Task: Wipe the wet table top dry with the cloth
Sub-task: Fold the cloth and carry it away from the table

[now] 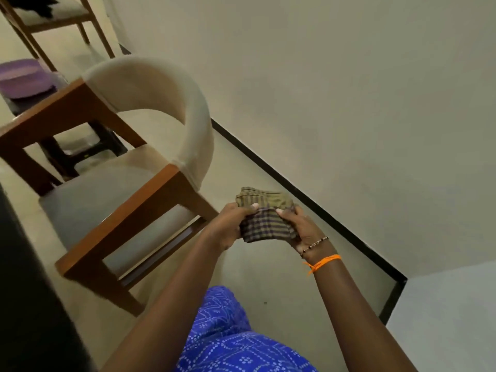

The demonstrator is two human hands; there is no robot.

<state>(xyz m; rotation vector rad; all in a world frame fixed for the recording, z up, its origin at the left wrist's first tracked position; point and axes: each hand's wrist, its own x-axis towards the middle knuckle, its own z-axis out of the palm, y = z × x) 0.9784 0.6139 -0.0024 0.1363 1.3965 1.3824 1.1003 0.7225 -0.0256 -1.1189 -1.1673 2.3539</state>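
Note:
A folded checked cloth (264,214), olive with purple stripes, is held in front of me above the floor. My left hand (232,225) grips its left side with the thumb on top. My right hand (296,226), with a bead bracelet and an orange thread at the wrist, grips its right side. A dark table edge (29,291) runs along the lower left of the view; its top is barely visible.
A wooden chair with a beige curved back (166,114) and grey seat stands close on the left. Behind it a purple basin (24,79) sits on a dark stool. Another chair (53,17) is at top left. A wall with black skirting (308,197) runs along the right.

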